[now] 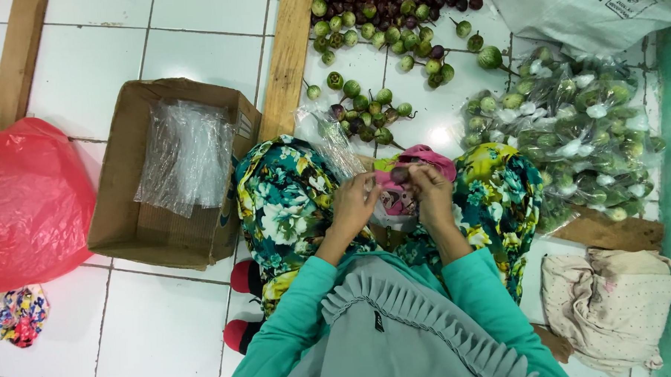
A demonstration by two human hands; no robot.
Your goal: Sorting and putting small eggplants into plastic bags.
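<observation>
Teal sleeves lead forward from the seated person to both hands, which meet above the lap, between knees covered in floral fabric. The left hand (353, 204) has its fingers curled inward and grips the lower end of a clear plastic bag (337, 147) that rises toward the loose produce. The right hand (427, 191) pinches a small dark round eggplant (400, 175) between thumb and fingertips, just beside the left hand's fingertips; whether the two hands touch cannot be determined. A pink cloth (429, 158) lies in the lap directly under the hands.

Ahead of the knees, a small cluster of green and purple eggplants (368, 109) sits on the white tiled floor (93, 70). A larger pile of loose eggplants (389, 19) lies beyond it, against the top edge of the view. To the person's right, a heap of filled clear bags (572, 139) holds more green eggplants. A white sack (589, 9) lies behind that heap.

To the person's left, an open cardboard box (121, 218) holds a stack of empty clear bags (185, 153). A wooden plank (288, 56) runs between the box and the loose produce. A red plastic bag (27, 199) lies further left. A stained cream cloth (607, 305) lies near the right elbow.
</observation>
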